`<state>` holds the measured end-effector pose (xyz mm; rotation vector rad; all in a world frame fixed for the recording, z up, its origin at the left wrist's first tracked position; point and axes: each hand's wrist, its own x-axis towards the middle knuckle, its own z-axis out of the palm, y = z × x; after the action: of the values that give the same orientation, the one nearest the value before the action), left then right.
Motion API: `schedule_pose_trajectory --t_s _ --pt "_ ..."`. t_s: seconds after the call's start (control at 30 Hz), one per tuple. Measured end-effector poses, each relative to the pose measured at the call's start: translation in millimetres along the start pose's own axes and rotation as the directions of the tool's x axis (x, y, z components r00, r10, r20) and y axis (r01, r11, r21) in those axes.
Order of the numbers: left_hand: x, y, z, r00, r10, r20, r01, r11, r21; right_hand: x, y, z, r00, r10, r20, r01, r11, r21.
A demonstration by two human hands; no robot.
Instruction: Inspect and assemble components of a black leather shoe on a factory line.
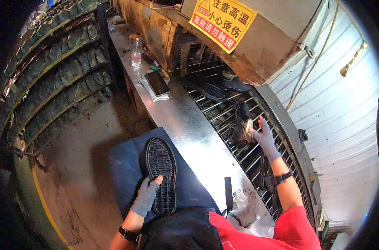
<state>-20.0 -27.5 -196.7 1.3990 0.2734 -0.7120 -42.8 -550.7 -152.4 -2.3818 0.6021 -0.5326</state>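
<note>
My left hand (147,196), in a grey fingerless glove, grips a black shoe sole (160,156) near its middle, with the thumb on the gridded inner side. The sole lies over a dark blue pad (124,160) in front of me. On the right, my gloved right hand (266,139) reaches over a rack of metal rods (253,160), thumb and fingers apart. Its thumb is at the edge of a black shoe (241,111) with a pale bottom; whether it touches is unclear. Further up the rods lie another black sole (214,91) and a dark shoe (235,84).
A metal ledge (177,118) runs beside the rods, bearing a phone (157,83) on a white cloth and a clear bottle (136,56). Above the rods hangs a machine housing (277,39) with a yellow warning sign (225,21). Shelves of shoes (68,75) stand left.
</note>
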Motion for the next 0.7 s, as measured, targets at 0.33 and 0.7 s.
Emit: schedule_pose_trajectory --t_s 0.33,0.7 --pt "-14.0 8.9 -11.7 0.939 0.321 -0.123 -0.306 0.944 0.123 -32.9 -7.3 34.7 0.772 0.373 0.515 -0.633 0.530 0.565" --pt "16.0 82.7 15.9 0.798 0.600 -0.057 -0.600 0.783 -0.162 -166.3 -234.0 55.1 0.571 -0.259 0.779 -0.556 0.576 0.599"
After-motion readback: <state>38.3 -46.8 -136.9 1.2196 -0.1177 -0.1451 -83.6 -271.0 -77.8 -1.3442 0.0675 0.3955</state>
